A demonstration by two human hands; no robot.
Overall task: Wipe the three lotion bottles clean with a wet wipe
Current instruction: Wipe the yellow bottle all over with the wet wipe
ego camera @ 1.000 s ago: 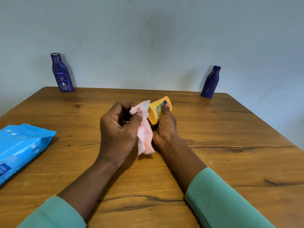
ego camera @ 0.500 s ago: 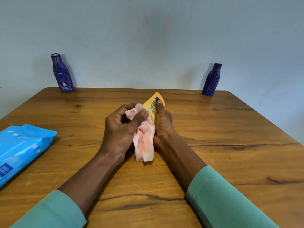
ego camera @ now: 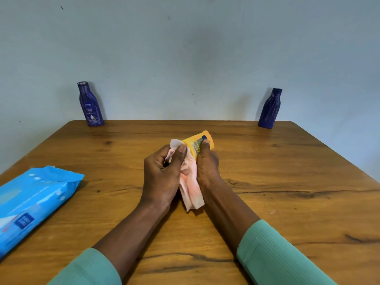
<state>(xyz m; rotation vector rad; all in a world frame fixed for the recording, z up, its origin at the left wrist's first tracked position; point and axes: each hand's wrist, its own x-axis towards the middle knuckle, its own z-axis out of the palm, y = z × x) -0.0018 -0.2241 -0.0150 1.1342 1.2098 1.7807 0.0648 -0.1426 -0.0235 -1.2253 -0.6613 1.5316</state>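
Note:
A small yellow lotion bottle (ego camera: pixel 198 142) is tilted above the middle of the wooden table (ego camera: pixel 287 182), its base pointing up and away. My right hand (ego camera: pixel 206 165) grips it from below, thumb on its label. My left hand (ego camera: pixel 162 173) holds a pale pink wet wipe (ego camera: pixel 190 186) pressed against the bottle's left side; the wipe's loose end hangs down between my wrists. A dark blue Nivea bottle (ego camera: pixel 90 104) stands at the far left corner. A second dark blue bottle (ego camera: pixel 269 109) stands at the far right corner.
A blue pack of wet wipes (ego camera: pixel 30 204) lies at the table's left edge. A pale wall rises right behind the table's far edge.
The yellow bottle tipped toward my left hand and back up a little, while the wipe slid along its side. The camera view shifted slightly.

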